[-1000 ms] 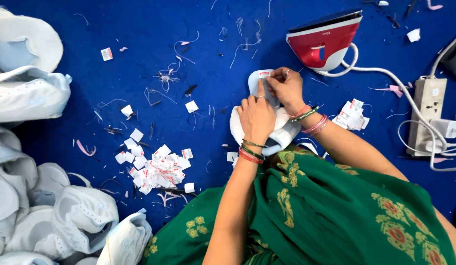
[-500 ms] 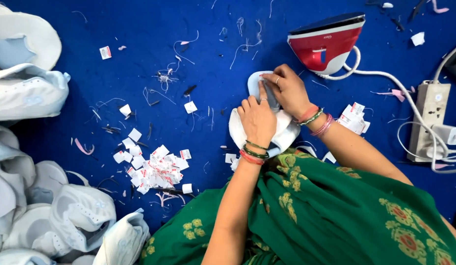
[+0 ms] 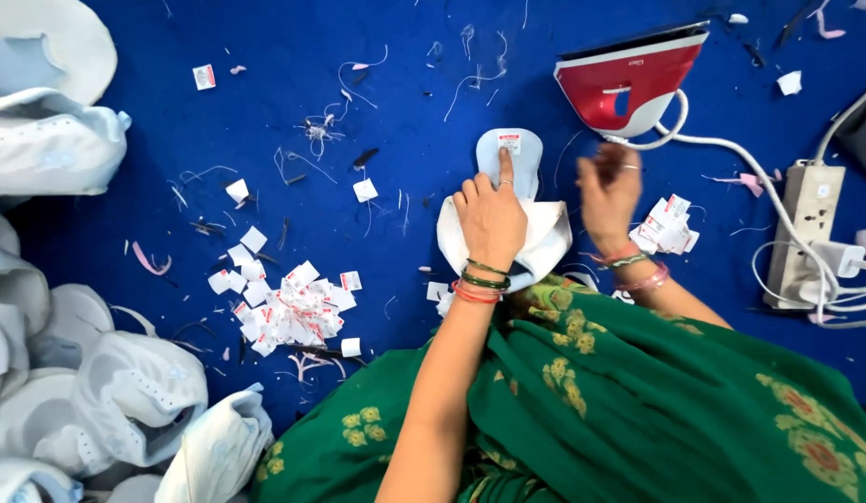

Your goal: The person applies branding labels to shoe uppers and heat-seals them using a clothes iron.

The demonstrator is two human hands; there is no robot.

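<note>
Left hand (image 3: pixel 491 219) lies flat and open on a white fabric piece (image 3: pixel 545 244) on the blue tabletop (image 3: pixel 377 74), index finger pinning a small label (image 3: pixel 509 143) to its pale blue tongue (image 3: pixel 510 154). Right hand (image 3: pixel 608 191), blurred, hangs loosely open and empty below the red iron (image 3: pixel 628 82). The fabric looks light, soft and limp; pressing it flat seems the surer hold.

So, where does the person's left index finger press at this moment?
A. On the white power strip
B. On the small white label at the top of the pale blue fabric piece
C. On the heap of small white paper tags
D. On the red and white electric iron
B: the left hand stretches its index finger onto the small white label on the pale blue fabric piece, away from the iron.
</note>
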